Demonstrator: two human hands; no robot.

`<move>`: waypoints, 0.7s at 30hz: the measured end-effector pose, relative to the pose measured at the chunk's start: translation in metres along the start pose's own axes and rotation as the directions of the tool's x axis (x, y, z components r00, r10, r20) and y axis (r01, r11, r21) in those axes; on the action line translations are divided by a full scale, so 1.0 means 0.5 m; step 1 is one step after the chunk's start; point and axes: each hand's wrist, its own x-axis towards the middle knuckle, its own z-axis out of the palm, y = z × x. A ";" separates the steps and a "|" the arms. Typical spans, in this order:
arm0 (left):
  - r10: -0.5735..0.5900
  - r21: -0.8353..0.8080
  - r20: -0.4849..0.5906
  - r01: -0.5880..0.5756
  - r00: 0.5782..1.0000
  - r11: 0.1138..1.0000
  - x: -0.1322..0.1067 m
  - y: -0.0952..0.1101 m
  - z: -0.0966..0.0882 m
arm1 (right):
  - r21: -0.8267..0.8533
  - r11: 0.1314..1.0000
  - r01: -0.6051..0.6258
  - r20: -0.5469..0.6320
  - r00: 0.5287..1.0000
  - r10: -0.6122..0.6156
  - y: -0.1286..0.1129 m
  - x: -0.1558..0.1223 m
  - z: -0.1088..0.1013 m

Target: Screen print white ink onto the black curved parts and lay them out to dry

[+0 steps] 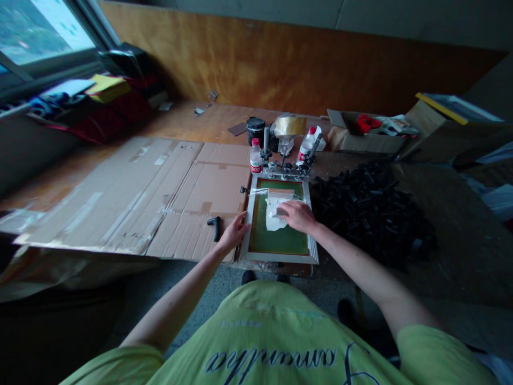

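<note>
A screen-printing frame (283, 258) with a silver rim and green mesh lies in front of me. At its left rim is my left hand (234, 232), fingers curled against the edge. My right hand (298, 215) is over the mesh, closed on a small greyish squeegee (281, 212) that the fingers partly hide. Beneath it a patch of white ink (275, 221) spreads on the mesh, with a brownish strip (280, 192) at its far end. A hinge clamp (286, 172) sits at the frame's far side. One black angled plastic piece (216, 227) lies left of my left hand.
A big heap of black plastic pieces (372, 214) lies right of the frame. Flattened cardboard (172, 187) covers the table's left. Behind the clamp stand two red-capped bottles (255, 155), a black tub (255, 130) and a tape roll (289, 126). An open carton (372, 141) is at back right.
</note>
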 end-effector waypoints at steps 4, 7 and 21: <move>0.019 -0.126 0.015 -0.017 1.000 0.992 -0.028 0.073 -0.015 | 0.046 0.971 -0.233 -0.144 0.961 0.237 0.053 0.092 -0.065; 0.058 -0.231 -0.075 -0.073 0.996 0.970 -0.043 0.154 -0.022 | 0.132 0.922 -0.365 -0.299 0.872 0.388 0.138 0.089 -0.115; 0.285 -0.298 -0.236 -0.349 0.929 0.889 0.027 0.331 0.020 | -0.166 0.865 -0.473 -0.008 0.878 0.479 0.025 -0.057 0.107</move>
